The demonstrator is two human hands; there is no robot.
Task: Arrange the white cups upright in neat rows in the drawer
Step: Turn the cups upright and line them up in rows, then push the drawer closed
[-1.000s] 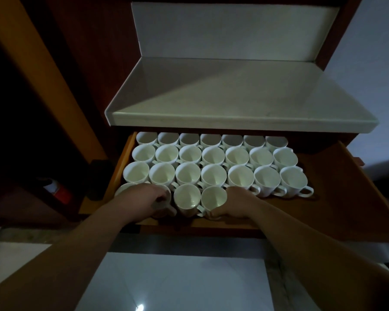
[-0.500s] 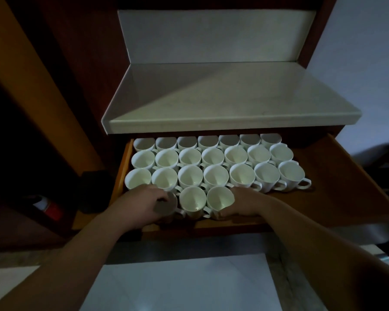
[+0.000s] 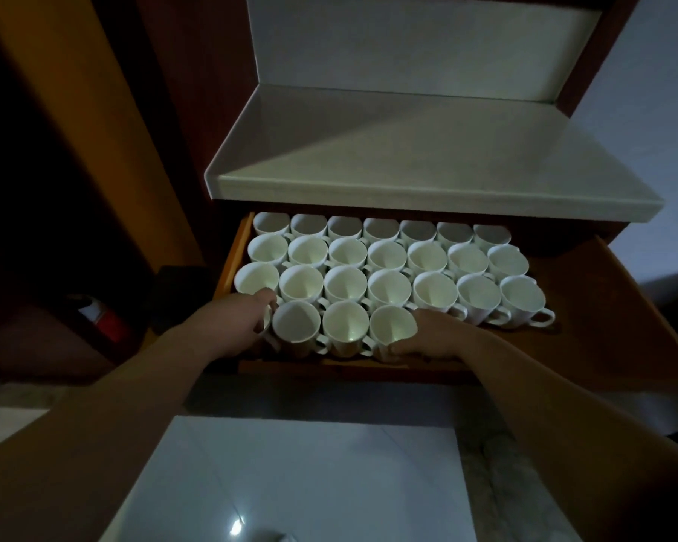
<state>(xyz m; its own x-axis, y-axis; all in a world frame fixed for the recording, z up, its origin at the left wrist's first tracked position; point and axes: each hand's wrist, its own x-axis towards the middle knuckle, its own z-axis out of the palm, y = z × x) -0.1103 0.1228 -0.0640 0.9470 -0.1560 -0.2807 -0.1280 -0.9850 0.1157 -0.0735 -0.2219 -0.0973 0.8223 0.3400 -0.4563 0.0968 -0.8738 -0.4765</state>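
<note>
The left hand (image 3: 243,318) and right hand (image 3: 433,338) are bare (forearms too).

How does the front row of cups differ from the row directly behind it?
Front row ends midway; row behind runs seven cups, further right. Left hand grips front row's left cup, right hand its right end cup; row behind looks ungripped. Both: white handled cups.

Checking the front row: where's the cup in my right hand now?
Head view: the cup is the rightmost of the front row in the drawer, gripped by the right hand, with another cup just to its left.
</note>
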